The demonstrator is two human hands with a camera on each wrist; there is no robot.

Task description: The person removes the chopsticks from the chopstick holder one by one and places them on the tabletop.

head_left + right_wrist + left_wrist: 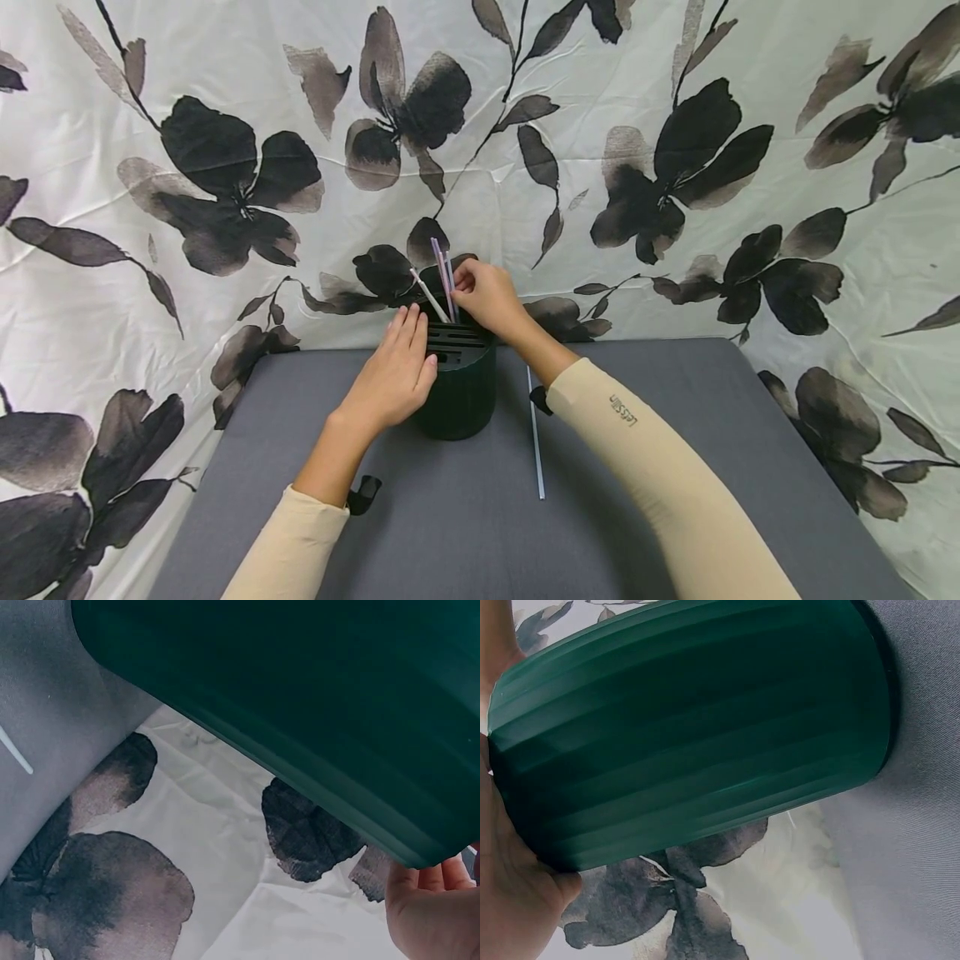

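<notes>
Cream sleeve (660, 467) beside loose stick (537, 454)

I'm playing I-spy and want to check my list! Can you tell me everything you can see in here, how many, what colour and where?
Container: one, dark green, on the table
Slotted top: one, black, on the container
Standing sticks: at least three, white and pinkish-purple, upright or leaning in the container; exact count unclear
Loose stick: one, pale, lying on the table, right of the container
Table: one, grey, under everything
Flowery cloth: white with black and brownish-grey flowers, behind the table
Wrist pieces: two, black, one at each wrist
Sleeves: two, cream, on the arms
Left hand: one, bare, on the container's top
Right hand: one, bare, at the standing sticks
</notes>
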